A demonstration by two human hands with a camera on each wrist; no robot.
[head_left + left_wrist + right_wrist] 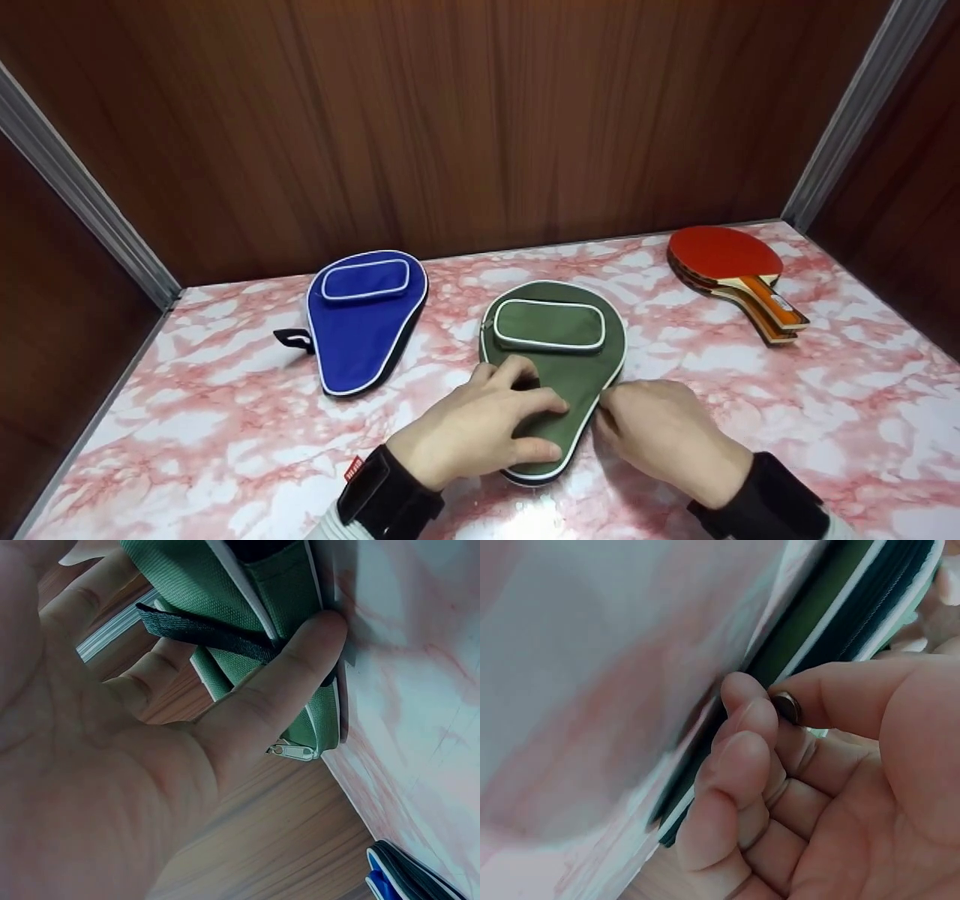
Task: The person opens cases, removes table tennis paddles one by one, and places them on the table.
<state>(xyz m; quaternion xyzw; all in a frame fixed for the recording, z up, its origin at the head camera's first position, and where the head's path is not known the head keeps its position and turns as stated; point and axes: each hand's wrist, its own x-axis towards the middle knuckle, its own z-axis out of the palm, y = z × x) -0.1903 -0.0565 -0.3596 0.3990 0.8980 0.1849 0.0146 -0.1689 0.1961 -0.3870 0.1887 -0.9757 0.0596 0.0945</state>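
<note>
A green table tennis paddle case [551,382] with white piping and a front pocket lies flat on the table. My left hand [480,420] rests over its lower left part, fingers spread and slightly bent. In the left wrist view, the thumb [262,705] lies across a black strap [202,634] on the case's side, near a metal zipper slider [294,751]. At the case's right edge, my right hand [667,431] has its fingers curled. Its thumb and fingertips pinch a small metal zipper pull [786,706] beside the dark zipper band [877,600].
A blue paddle case [360,322] with a black strap [292,339] lies at the back left. Red paddles [724,253] are stacked at the back right, handles toward the front. Brown wood-grain panels [480,127] wall the pink marbled table [225,450] at the back and sides.
</note>
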